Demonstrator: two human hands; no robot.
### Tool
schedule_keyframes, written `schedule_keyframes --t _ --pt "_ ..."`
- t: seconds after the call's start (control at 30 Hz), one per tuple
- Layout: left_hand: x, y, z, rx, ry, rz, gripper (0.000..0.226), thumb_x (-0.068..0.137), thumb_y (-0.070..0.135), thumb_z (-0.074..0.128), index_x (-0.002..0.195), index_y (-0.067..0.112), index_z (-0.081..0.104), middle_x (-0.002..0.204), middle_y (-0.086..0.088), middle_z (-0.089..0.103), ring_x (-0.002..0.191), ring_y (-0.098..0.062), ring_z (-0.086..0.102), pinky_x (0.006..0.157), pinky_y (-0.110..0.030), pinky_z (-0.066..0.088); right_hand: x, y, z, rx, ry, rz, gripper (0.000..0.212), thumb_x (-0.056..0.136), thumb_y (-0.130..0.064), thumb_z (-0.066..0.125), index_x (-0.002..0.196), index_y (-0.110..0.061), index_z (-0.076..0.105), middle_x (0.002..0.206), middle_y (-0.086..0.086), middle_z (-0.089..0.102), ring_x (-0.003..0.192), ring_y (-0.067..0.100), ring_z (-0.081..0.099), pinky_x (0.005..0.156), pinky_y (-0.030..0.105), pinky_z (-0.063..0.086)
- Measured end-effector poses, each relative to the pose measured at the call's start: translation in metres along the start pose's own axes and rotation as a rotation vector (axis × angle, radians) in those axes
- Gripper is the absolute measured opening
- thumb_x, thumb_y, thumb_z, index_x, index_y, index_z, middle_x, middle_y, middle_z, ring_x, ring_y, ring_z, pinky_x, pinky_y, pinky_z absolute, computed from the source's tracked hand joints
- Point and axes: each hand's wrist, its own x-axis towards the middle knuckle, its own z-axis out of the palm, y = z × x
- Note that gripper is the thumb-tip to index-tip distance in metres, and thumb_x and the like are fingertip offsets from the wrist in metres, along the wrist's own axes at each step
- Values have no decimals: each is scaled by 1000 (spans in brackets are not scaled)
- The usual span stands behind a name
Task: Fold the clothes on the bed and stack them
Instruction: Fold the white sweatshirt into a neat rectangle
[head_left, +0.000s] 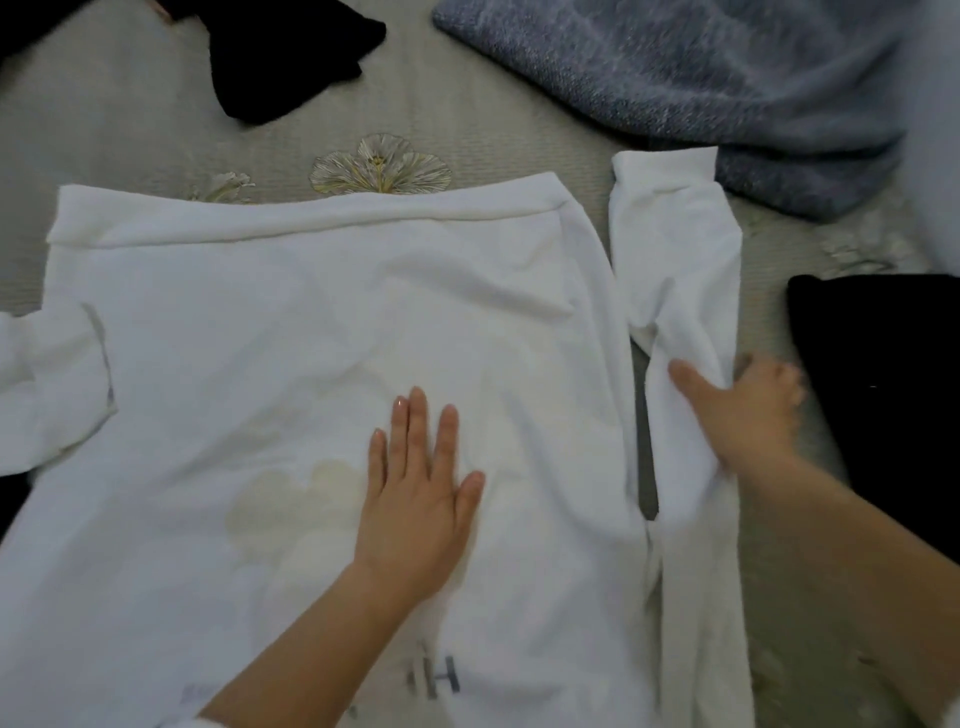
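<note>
Midway through folding a white sweatshirt (311, 322), spread flat across the bed (104, 156) with the hem band at the far side and the collar end toward the near edge. Presses down on the middle of the body with the left hand (415, 499), palm flat and fingers straight, gripping nothing. Grips the right-side sleeve (680, 249) with the right hand (748, 410), thumb on top of the cloth and fingers curled round its outer edge. Looks like the start of the sleeve fold, with the sleeve lying alongside the body and only a narrow strip of bedcover showing between.

Calls next, most likely, for bringing that sleeve inward over the body against the flat palm as an anchor, then sliding the palm clear. After that, probably the same for the other sleeve (47, 374), a fold in half, and a place on a stack.

Hard to read the right fingers, smeared by motion. Cuts off the collar at the bottom edge and the other sleeve at the left edge. Cannot make out the grey lettering (436, 675), partly under the left forearm. Cannot tell folded from unfolded for the black garment (291, 67), the blue-grey knit (701, 88) or the black shape (883, 389) at the right edge
</note>
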Motion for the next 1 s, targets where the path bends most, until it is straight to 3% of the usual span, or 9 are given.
schedule_keyframes --t 0.1,0.2,0.37,0.5,0.6,0.67,0.73,0.83,1.0 --pt "-8 20 3 -18 -17 27 66 98 52 14 151 12 17 157 -21 12 144 -31 3 112 -44 1 3 2 -9 296 -129 78 37 78 -33 72 102 -7 64 111 16 63 104 32 59 88 43 50" --pt "-33 56 10 -39 -118 139 63 97 53 16 151 20 18 158 -16 11 145 -30 3 111 -45 3 2 -2 -25 600 -155 136 23 80 -16 65 93 2 60 85 11 58 75 22 57 66 31 45" --pt "-74 118 11 -339 -225 170 60 96 57 14 143 46 -22 151 1 -36 136 -17 -39 110 -36 -24 -7 17 -64 994 -233 225 48 58 -23 74 100 -1 68 105 15 69 101 31 67 91 44 54" --pt "-111 155 29 -250 -263 261 60 97 50 27 152 31 13 160 -11 4 146 -29 0 110 -45 8 -22 26 -103 659 76 14 27 70 -45 72 73 -19 66 75 -4 65 72 13 65 77 33 54" --pt "-131 172 30 -268 -336 246 58 98 54 19 150 29 15 158 -13 17 144 -31 14 110 -45 18 -43 15 -122 542 340 -172 31 74 -49 65 86 -21 71 82 -10 66 76 2 60 82 26 53" --pt "-139 177 21 -282 -381 234 60 98 57 15 151 29 11 159 -11 15 145 -30 16 115 -46 26 -57 -7 -130 546 413 -280 38 79 -44 61 105 -18 71 101 -9 67 94 -1 60 92 18 46" --pt "-143 180 13 -378 -390 262 63 98 57 17 147 33 -14 159 -3 -14 146 -25 -12 119 -47 5 -71 -30 -128 492 402 -416 44 83 -34 58 120 -11 63 116 -4 60 111 4 54 100 13 37" --pt "-144 179 6 -555 -503 221 75 96 61 24 142 34 -28 155 9 -29 140 -9 -30 118 -34 -12 -109 -71 -102 312 118 -657 58 88 -30 55 141 -9 43 146 7 39 138 17 30 106 5 13" --pt "-154 164 15 -620 -416 356 83 86 59 48 151 18 17 154 -2 20 141 -22 18 117 -39 17 -156 -91 -33 -82 -749 -1088 53 95 -31 45 146 -36 33 155 -3 30 144 14 21 116 31 17"
